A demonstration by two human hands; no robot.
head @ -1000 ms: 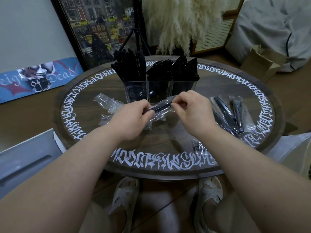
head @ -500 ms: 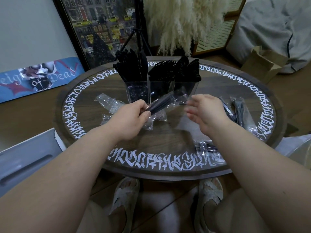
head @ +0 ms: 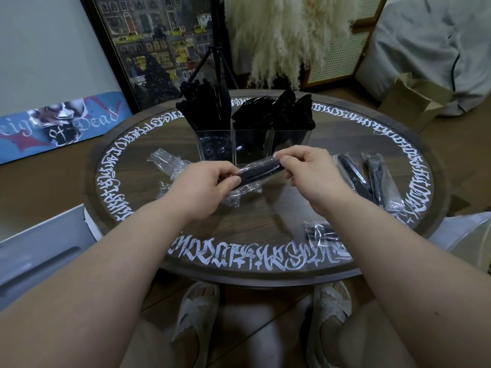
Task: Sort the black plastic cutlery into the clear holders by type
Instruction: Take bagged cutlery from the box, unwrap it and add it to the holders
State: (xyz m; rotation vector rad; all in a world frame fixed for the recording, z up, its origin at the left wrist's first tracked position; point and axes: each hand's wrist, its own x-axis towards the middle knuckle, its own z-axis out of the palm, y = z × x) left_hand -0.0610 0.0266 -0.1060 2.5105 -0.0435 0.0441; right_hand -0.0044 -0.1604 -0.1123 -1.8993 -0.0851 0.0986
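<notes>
Above the round table [head: 265, 229], just before the clear holders [head: 252, 144], the left hand [head: 204, 184] and right hand [head: 310, 176] each pinch one end of a wrapped black cutlery piece [head: 259, 172].

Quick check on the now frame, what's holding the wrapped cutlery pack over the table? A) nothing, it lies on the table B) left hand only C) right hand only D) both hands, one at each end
D: the left hand grips one end of the wrapped cutlery pack and the right hand pinches the other end, in front of the clear holders.
</notes>
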